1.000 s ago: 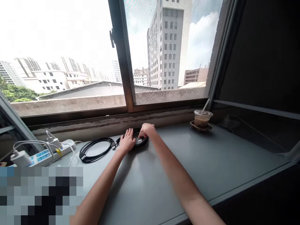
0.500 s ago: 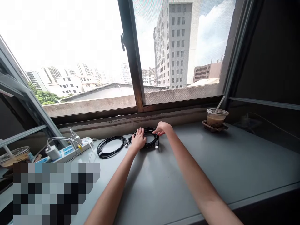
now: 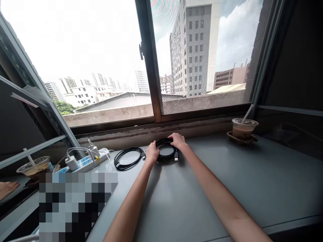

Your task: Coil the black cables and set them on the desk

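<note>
A coiled black cable [image 3: 165, 157] lies on the grey desk near the window wall, a plug with a light metal tip [image 3: 176, 158] at its right side. My left hand [image 3: 152, 153] is closed round the coil's left edge, its fingertips partly hidden. At the upper right of the same coil, my right hand [image 3: 178, 139] has its thumb and fingers closed on the loops. A second coiled black cable [image 3: 128, 167] rests flat just left of my left hand, apart from it.
On the left stands a white power strip [image 3: 87, 161] with chargers and white cords. A lidded drink cup [image 3: 244, 127] sits in a carrier at the right back. Another cup [image 3: 34, 167] and a person's hand [image 3: 8, 189] are at far left. A blurred patch covers the lower left.
My left hand has gone from lying with spread fingers to gripping the coil's left edge. My right fingers have closed on its right side. The view has swung left.
</note>
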`<state>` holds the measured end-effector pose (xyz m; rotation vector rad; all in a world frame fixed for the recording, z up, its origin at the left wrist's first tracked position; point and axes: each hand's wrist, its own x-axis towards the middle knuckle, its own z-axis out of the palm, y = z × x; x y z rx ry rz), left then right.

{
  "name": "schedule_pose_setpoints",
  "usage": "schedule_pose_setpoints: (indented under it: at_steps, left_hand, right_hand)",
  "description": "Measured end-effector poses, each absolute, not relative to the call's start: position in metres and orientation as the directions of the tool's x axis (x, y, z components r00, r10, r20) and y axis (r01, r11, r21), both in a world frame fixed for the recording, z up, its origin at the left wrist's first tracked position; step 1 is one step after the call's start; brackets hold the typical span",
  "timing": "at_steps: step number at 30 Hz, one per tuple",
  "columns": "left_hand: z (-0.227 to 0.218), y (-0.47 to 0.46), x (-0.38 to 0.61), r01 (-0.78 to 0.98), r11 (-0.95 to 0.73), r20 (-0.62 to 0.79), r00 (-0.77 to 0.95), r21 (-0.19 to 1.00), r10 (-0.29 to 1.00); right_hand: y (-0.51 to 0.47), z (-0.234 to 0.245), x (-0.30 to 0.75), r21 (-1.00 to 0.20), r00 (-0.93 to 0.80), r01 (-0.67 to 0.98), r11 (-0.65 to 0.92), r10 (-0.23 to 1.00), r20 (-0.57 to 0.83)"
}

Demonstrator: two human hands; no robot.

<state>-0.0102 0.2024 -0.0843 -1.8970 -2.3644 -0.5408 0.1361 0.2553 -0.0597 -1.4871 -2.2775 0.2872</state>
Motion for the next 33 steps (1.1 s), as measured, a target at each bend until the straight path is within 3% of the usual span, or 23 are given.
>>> schedule_pose_setpoints:
  at_steps: [12,21,33]
  left_hand:
    - [-0.085,0.200,-0.008,0.937,0.215,0.326,-0.301,0.276,0.896]
    - [-0.089,0.201,-0.008,0.945,0.211,0.359,-0.293,0.250,0.886]
    - [-0.081,0.204,-0.004,0.957,0.238,0.266,-0.275,0.162,0.924]
  right_hand:
    - [0.261,-0.084,0.129,-0.354,-0.264,0.847,0.396,0.892,0.368]
    - [0.264,-0.087,0.125,-0.366,-0.226,0.859,0.358,0.906,0.357]
    - [0.255,-0.083,0.114,-0.387,-0.204,0.859,0.335,0.918,0.341]
